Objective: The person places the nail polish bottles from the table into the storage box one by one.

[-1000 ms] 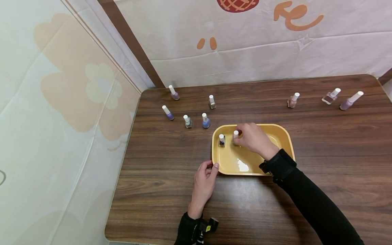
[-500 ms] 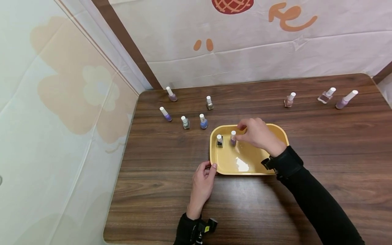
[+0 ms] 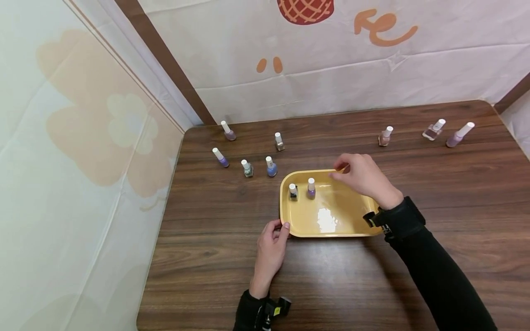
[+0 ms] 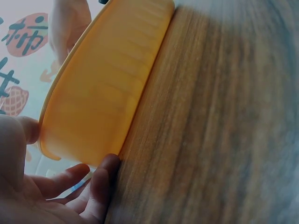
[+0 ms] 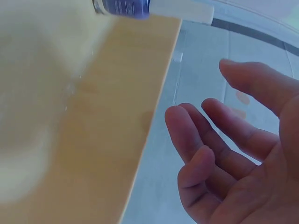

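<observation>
A yellow tray (image 3: 304, 227) lies on the wooden table. Inside it, toward the left, stand a dark nail polish bottle (image 3: 293, 192) and a purple nail polish bottle (image 3: 311, 189), both white-capped. My left hand (image 3: 270, 253) holds the tray's near left corner; in the left wrist view the thumb touches the rim and the fingertips meet the wall low down. Over the tray's far right part hovers my right hand (image 3: 366, 177), holding nothing. Its thumb and loosely bent fingers (image 5: 182, 128) are apart in the right wrist view, below the purple bottle's white cap.
Behind the tray to the left stand several nail polish bottles, among them a blue one (image 3: 271, 167), a glittery one (image 3: 247, 169) and a purple one (image 3: 221, 157). Toward the back right are a pinkish one (image 3: 384, 137) and a lilac one (image 3: 458, 136). Printed cloth (image 3: 331, 87) borders the table.
My right hand has let go of the purple nail polish bottle, leaving it upright in the tray, and has moved right and away from me. The left hand stays at the tray's corner.
</observation>
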{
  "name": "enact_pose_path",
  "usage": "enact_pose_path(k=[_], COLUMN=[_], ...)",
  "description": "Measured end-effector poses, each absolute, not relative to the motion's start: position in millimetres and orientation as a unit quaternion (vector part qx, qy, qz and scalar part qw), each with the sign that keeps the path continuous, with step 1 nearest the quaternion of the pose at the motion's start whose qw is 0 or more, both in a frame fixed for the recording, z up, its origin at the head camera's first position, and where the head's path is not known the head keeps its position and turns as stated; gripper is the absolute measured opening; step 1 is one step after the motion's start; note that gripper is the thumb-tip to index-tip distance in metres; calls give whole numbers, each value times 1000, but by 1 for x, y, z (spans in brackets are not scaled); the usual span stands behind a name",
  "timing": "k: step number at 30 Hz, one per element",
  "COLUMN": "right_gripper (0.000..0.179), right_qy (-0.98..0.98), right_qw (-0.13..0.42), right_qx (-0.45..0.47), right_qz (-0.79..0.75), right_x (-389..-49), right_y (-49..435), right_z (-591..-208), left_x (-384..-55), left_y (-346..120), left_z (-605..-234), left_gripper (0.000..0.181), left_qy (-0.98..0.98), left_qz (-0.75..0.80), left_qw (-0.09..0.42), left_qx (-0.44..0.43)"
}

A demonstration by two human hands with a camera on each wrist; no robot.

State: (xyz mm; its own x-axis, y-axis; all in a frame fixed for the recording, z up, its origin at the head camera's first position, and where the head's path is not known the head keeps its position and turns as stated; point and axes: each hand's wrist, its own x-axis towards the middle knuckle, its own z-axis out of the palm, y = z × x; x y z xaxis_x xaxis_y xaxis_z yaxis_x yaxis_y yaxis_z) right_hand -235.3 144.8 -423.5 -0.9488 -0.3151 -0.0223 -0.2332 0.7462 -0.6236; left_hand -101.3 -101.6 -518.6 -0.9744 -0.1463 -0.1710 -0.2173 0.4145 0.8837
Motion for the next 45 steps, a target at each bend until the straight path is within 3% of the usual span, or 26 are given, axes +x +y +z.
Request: enact_pose_path(k=[14, 27, 45], right_gripper=[26, 24, 34], right_qy=[937, 935, 933], right_qw=[11, -77, -46], right_qx=[-81, -23, 33], right_qz=[-340, -344, -357], right_x=[-243, -269, -294], right_y=[193, 240, 265], right_z=[-414, -437, -467], left_x=[-98, -99, -98], left_y=[-101, -103, -101], left_z=[-521, -517, -519], left_gripper=[48, 44, 44], left_qy=[836, 832, 835], left_qz=[534, 541, 537], left_qw=[40, 32, 30], left_qx=[-117, -118, -122])
